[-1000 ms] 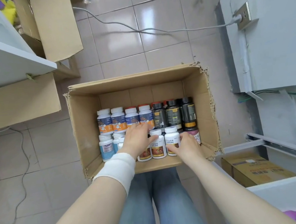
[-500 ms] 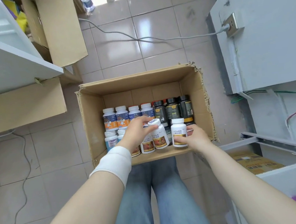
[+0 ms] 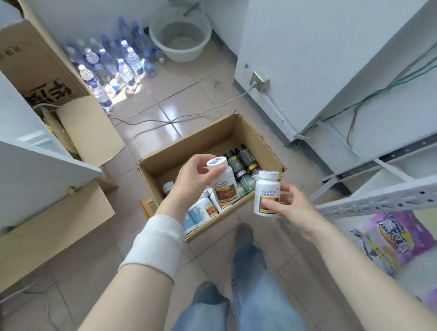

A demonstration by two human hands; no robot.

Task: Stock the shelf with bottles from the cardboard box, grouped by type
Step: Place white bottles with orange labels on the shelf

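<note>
An open cardboard box (image 3: pixel 260 139) stands on the tiled floor ahead of my feet, with several white and dark bottles (image 3: pixel 241 160) still inside. My left hand (image 3: pixel 189 179) grips a white bottle with a brown label (image 3: pixel 223 183) by its cap end, lifted above the box. My right hand (image 3: pixel 289 206) holds a matching white bottle (image 3: pixel 266 194) to the right of the box, near the metal shelf rail (image 3: pixel 393 198) at the right.
Purple packets (image 3: pixel 397 238) lie on the shelf at the lower right. White shelving (image 3: pixel 23 164) and cardboard boxes (image 3: pixel 43 232) crowd the left. Water bottles (image 3: pixel 109 63), a plastic basin (image 3: pixel 181 38) and a floor cable (image 3: pixel 180 118) lie beyond the box.
Both hands have lifted their white bottles out of the box. The view has risen and swung, and the right hand has moved toward the shelf.
</note>
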